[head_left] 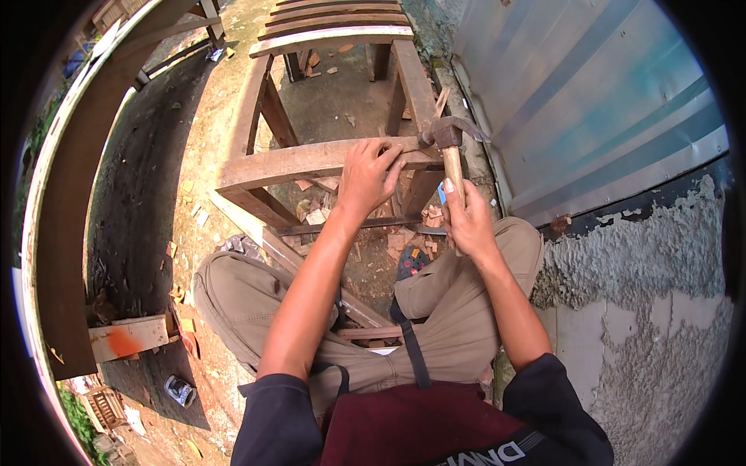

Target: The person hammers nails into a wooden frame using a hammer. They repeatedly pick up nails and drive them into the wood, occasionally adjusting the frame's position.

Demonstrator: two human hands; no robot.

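Observation:
My right hand (471, 222) is wrapped around the wooden handle of a claw hammer (448, 138). The hammer's head is up, its striking face over the right end of a wooden crosspiece (287, 162) and its claw pointing right. Whether the face touches the wood I cannot tell. My left hand (371, 175) grips the crosspiece left of the hammer, fingers over the top and thumb along the near side. No nail can be made out. The crosspiece spans the near end of a wooden bench frame (252, 105) with slats (334, 19) at its far end.
A corrugated metal sheet (575, 101) and a rough plastered wall (645, 264) stand close on the right. Wood chips (400, 239) litter the ground under the frame. A long board structure (66, 202) runs along the left, with a can (179, 391) on the ground beside it.

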